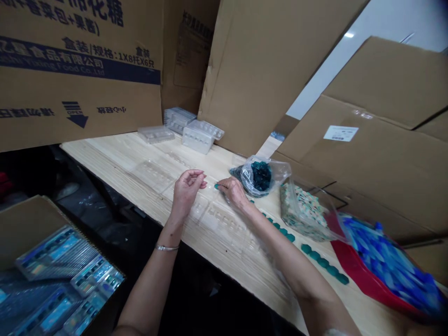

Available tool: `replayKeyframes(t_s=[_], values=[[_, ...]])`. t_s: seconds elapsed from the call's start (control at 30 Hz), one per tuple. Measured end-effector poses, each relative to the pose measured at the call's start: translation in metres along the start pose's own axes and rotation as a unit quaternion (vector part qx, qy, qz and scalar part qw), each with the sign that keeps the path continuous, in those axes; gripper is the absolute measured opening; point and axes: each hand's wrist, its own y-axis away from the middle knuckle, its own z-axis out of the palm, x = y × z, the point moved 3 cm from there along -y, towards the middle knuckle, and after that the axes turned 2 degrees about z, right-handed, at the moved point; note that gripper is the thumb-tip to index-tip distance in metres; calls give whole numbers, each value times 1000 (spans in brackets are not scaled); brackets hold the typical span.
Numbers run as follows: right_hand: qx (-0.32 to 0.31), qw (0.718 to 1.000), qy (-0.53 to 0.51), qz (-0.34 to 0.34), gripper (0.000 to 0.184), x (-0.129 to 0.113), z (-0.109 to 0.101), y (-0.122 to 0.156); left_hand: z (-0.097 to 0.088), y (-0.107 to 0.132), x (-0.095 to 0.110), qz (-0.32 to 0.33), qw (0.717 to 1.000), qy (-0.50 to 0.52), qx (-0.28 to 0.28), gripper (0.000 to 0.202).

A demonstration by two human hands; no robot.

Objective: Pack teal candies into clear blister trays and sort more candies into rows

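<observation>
Tabletop (105, 156): pale, smooth wood with visible grain. Blister tray (224, 224): clear, glossy plastic. Bag (280, 175): thin, shiny plastic film. Carton (80, 112): matt corrugated cardboard. Bangle (167, 248): polished metal.

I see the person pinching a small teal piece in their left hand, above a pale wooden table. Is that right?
Not quite: the small teal piece is pinched in the right hand, not the left hand, as the head view shows. The rest holds: it is above the pale wooden table.
</observation>
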Motion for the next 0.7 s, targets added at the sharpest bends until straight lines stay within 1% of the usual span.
replayKeyframes(t_s=[0.1, 0.23, 0.33, 0.43, 0.47, 0.53, 0.57, 0.63, 0.7], values=[[-10, 1000, 5, 18, 15, 1, 5, -1, 0, -1, -3, -6, 1000, 0, -7, 23], [-6, 997, 19, 68, 16, 5, 13, -2, 1, -1, -6, -12, 999, 6, -29, 24], [2, 998, 12, 68, 19, 3, 15, 0, 3, 1, -7, -23, 999, 6, -44, 27], [-5, 998, -6, 54, 19, 1, 10, 1, 3, 0, -10, -31, 997, -19, -65, 29], [-9, 999, -15, 51, 20, 1, 8, 0, 3, -1, -11, -26, 996, -43, -69, 30], [-15, 998, -28, 48, 25, 5, 4, -1, 0, -3, -12, -2, 989, -127, -72, 28], [-13, 998, -30, 45, 27, 7, 2, -1, -1, -4, -12, 17, 980, -181, -74, 26], [-9, 999, -29, 29, 26, 9, 2, -2, -1, -5, -12, 53, 954, -280, -89, 21], [-22, 1000, -20, -8, 21, 7, 4, -2, 1, -4, -12, 75, 932, -336, -112, 19]])
